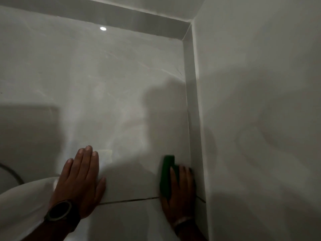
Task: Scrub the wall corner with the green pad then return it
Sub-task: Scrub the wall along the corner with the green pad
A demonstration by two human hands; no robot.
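On the grey tiled wall, two hands at work by the corner

From the left: the left hand lies flat on the tile, fingers spread open and holding nothing, a dark watch on its wrist; the right hand presses the green pad against the wall just beside the corner trim, fingers laid flat over it above a dark grout line

The glossy tiled wall bears a flat left hand and a pressed green pad.
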